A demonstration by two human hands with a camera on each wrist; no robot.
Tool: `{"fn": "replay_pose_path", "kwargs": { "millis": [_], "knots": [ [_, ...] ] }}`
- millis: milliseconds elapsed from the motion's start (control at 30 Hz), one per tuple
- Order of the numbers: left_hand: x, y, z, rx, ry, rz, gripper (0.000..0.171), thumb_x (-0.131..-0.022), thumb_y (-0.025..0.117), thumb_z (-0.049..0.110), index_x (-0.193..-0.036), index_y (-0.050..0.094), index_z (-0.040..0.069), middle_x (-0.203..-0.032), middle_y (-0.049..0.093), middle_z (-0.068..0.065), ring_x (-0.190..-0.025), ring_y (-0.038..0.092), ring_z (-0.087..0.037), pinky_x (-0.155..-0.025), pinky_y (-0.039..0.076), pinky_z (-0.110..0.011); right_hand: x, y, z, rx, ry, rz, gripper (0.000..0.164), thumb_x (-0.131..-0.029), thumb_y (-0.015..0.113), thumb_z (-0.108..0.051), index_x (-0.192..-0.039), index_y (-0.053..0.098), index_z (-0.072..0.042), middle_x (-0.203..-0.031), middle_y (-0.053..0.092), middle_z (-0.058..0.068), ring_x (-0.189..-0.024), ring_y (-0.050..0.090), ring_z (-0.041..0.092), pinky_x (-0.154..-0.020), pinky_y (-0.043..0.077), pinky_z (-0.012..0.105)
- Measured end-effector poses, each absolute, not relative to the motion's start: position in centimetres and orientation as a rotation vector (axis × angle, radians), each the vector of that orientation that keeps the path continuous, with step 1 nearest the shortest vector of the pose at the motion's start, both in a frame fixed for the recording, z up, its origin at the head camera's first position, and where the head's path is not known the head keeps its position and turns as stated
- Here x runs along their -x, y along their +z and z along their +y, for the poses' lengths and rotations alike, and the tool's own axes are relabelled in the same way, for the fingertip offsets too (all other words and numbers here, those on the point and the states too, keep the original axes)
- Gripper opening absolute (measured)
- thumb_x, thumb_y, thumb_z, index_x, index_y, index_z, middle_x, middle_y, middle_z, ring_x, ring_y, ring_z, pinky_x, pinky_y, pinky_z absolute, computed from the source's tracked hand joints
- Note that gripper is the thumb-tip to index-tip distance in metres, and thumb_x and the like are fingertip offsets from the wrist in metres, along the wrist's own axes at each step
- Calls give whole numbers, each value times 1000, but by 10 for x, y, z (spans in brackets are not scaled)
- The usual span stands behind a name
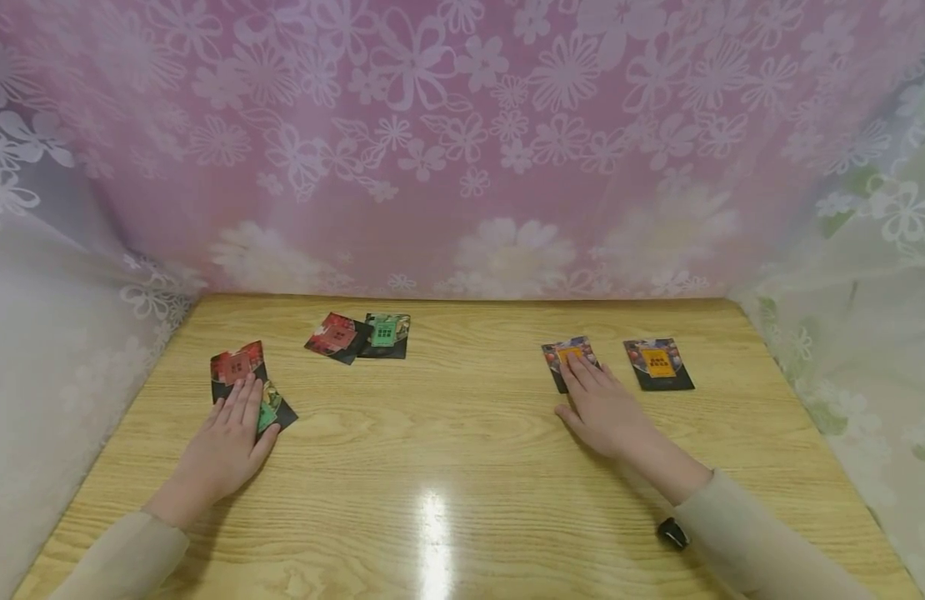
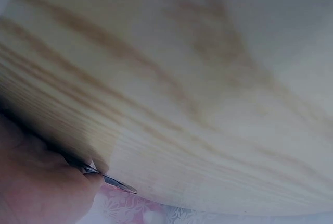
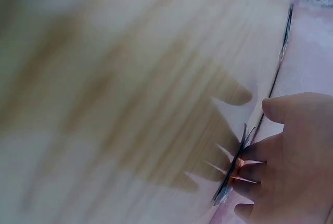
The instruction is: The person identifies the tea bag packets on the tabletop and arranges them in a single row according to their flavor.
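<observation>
My left hand [image 1: 226, 442] lies with straight fingers on two small overlapping sachets at the table's left: one with a red label [image 1: 237, 365], one with a green label [image 1: 268, 414], partly covered by the hand. A dark sachet edge [image 2: 122, 185] shows past that hand in the left wrist view. On the right, the extended fingers of my right hand [image 1: 601, 410] rest on an orange-labelled sachet [image 1: 558, 382]. Its thin edge [image 3: 222, 190] appears at the fingertips in the right wrist view. A matching orange-labelled sachet [image 1: 660, 364] lies just to the right, apart from the hand.
Further back, left of centre, a red-labelled sachet [image 1: 338, 337] and a green-labelled sachet [image 1: 387, 336] lie touching or overlapping. A small black object [image 1: 672, 533] is beside the right sleeve. Floral cloth [image 1: 470, 150] bounds the wooden table [image 1: 432, 433] at back and sides.
</observation>
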State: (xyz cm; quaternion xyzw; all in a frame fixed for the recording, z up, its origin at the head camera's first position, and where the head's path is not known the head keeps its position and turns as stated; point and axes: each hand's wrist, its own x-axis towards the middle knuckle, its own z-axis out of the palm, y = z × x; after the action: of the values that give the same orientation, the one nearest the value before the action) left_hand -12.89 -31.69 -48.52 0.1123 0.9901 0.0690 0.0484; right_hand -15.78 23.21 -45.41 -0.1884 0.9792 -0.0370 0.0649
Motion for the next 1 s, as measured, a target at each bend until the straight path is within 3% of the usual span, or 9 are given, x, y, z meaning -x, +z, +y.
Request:
{"fn": "replay_pose_path", "kwargs": {
  "millis": [233,500,1000],
  "knots": [
    [129,-485,-316,-342,211,3019,83,-114,44,43,-166,11,-12,-172,15,-37,-159,21,-55,-127,24,-72,161,-452,248,612,-204,3013,68,-111,57,-30,-161,35,10,-168,32,32,-156,32,51,-129,28,67],
    [129,-483,-315,-337,239,3013,83,-114,44,42,-166,10,-12,-172,14,-37,-160,19,-54,-127,22,-72,183,-456,271,780,-111,3056,59,-107,62,-13,-159,42,7,-166,40,28,-154,40,47,-125,36,64],
    [129,-485,-315,-335,215,3023,82,-113,44,42,-166,10,-11,-172,15,-36,-160,20,-53,-128,23,-71,184,-455,277,745,-77,3038,63,-107,63,-21,-161,40,4,-166,42,25,-152,43,47,-125,37,63]
  ]
}}
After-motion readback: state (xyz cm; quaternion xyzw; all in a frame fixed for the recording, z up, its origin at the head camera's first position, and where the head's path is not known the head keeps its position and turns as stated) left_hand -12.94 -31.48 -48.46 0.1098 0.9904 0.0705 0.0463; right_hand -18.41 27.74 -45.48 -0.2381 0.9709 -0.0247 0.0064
